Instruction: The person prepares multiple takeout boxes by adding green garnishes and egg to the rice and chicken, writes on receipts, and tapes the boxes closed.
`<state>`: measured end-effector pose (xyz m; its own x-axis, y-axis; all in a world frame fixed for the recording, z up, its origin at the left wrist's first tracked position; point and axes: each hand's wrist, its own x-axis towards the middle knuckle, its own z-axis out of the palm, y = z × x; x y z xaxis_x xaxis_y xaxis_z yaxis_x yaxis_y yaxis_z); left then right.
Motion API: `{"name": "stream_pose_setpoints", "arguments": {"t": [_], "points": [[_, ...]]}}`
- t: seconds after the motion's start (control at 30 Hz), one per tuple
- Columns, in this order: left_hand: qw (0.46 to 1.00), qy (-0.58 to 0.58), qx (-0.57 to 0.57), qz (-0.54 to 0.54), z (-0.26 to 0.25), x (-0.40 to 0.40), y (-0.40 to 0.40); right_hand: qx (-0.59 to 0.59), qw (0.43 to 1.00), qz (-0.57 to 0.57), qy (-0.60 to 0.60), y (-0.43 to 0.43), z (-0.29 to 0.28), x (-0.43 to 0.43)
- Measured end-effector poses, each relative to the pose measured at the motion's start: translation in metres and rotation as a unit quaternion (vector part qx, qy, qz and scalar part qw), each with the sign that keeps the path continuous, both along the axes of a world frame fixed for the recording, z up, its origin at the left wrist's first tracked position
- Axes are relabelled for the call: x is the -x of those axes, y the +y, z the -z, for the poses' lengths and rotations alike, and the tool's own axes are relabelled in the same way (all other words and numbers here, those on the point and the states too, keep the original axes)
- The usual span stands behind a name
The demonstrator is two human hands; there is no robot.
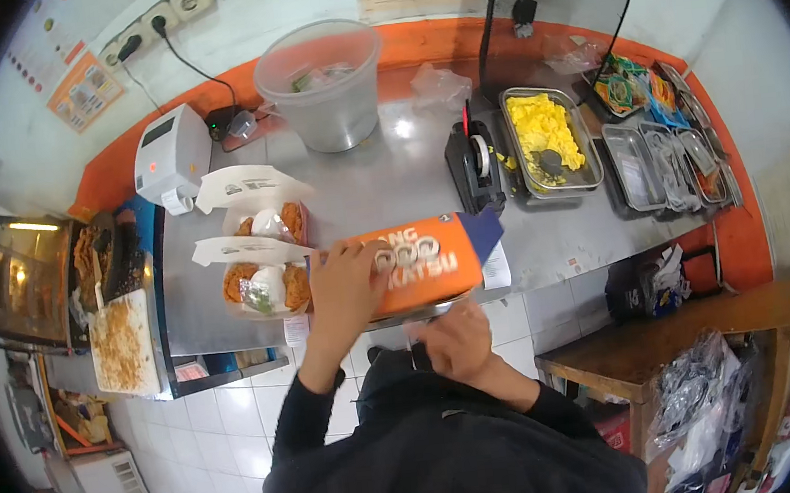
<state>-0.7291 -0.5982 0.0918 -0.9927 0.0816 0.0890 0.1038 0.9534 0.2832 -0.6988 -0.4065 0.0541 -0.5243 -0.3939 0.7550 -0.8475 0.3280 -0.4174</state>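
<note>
An orange cardboard food box (415, 266) with a dark blue end flap lies at the front edge of the steel counter. My left hand (351, 275) rests on its left part, fingers over the top. My right hand (455, 340), blurred, is just below the box's near edge; whether it touches the box or pinches something I cannot tell. Left of the box, two food boxes with raised white lids stand one behind the other: the near one (267, 287) and the far one (268, 224) hold fried chicken, a white mound of rice and a small plastic packet.
Behind are a tape dispenser (474, 167), a tub of yellow food (548, 135), a plastic bucket (322, 86) and a label printer (172, 154). Plastic containers (633, 166) stand right; a stained cutting board (124, 344) lies left. A wooden table (674, 333) is lower right.
</note>
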Motion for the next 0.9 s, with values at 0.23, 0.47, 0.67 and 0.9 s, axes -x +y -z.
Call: {"name": "stream_pose_setpoints", "arguments": {"t": [0.23, 0.47, 0.67, 0.9], "points": [[0.926, 0.118, -0.311, -0.181, 0.069, -0.037, 0.018, -0.018, 0.939, 0.266, -0.217, 0.008, 0.044, 0.061], [0.855, -0.12, -0.491, -0.116, 0.045, -0.033, -0.031, -0.075, 0.854, 0.058, -0.511, 0.051, -0.018, 0.105], [0.873, -0.207, -0.438, -0.045, 0.01, -0.026, -0.051, -0.077, 0.788, 0.015, -0.611, 0.051, -0.041, 0.126], [0.99, 0.069, -0.096, -0.077, 0.064, -0.029, -0.008, -0.238, 0.915, 0.071, -0.319, 0.043, 0.018, 0.086]]}}
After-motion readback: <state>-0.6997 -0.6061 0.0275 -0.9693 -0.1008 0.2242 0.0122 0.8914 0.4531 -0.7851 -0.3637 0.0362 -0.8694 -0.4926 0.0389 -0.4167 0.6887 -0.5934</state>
